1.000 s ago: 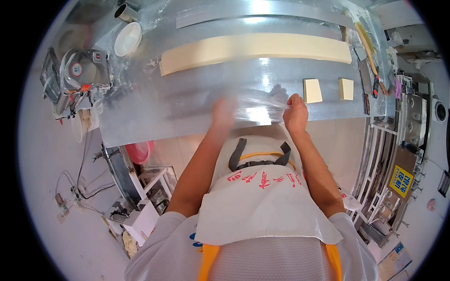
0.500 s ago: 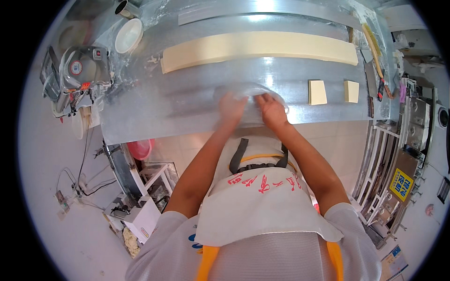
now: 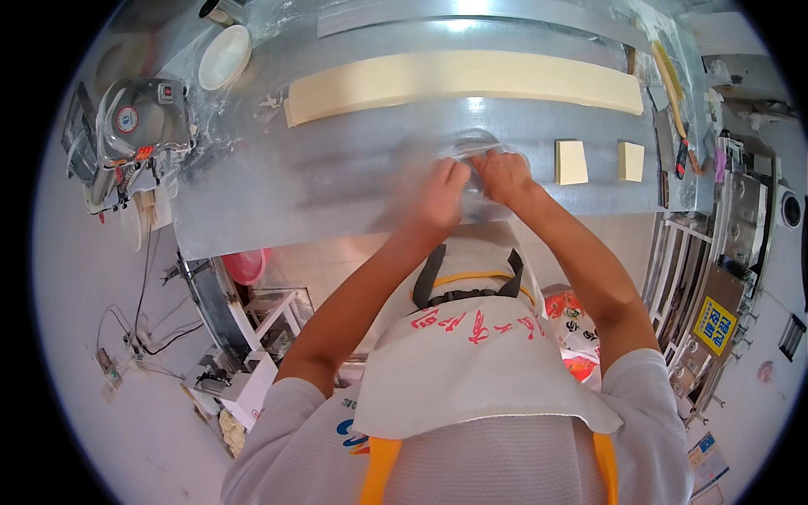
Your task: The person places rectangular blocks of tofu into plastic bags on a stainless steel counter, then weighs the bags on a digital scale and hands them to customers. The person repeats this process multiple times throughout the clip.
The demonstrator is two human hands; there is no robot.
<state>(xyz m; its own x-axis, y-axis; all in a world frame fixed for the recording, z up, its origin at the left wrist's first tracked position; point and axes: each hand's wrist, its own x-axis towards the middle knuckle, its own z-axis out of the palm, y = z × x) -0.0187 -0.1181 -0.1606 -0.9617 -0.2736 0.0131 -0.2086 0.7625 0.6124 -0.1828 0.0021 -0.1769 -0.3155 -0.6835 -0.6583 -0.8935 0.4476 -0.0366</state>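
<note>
A clear plastic bag (image 3: 475,143) lies bunched over the metal worktop (image 3: 278,194) near its front edge. Fingers of my right hand (image 3: 507,177) are closed on the bag's gathered part. Beside it, my left hand (image 3: 442,198) is curled in at the same spot, its fingers pinching the plastic and its outline smeared by motion. What the bag contains, if anything, cannot be made out. Beyond both hands stretches a long pale-yellow dough strip (image 3: 463,80). To the right sit two small cut dough pieces, one (image 3: 571,162) nearer my hand and another (image 3: 630,162) farther right.
A white bowl (image 3: 225,57) and a metal cup (image 3: 224,12) stand at the far left, above a grey machine (image 3: 139,122). Along the right side lies a wooden-handled brush (image 3: 669,84). A long metal bar (image 3: 505,13) crosses the back. Below the left edge is a pink basin (image 3: 246,266).
My left hand has moved right and a little nearer to me, closer to my right hand. The right hand has shifted slightly right and farther away. The view has shifted a little.
</note>
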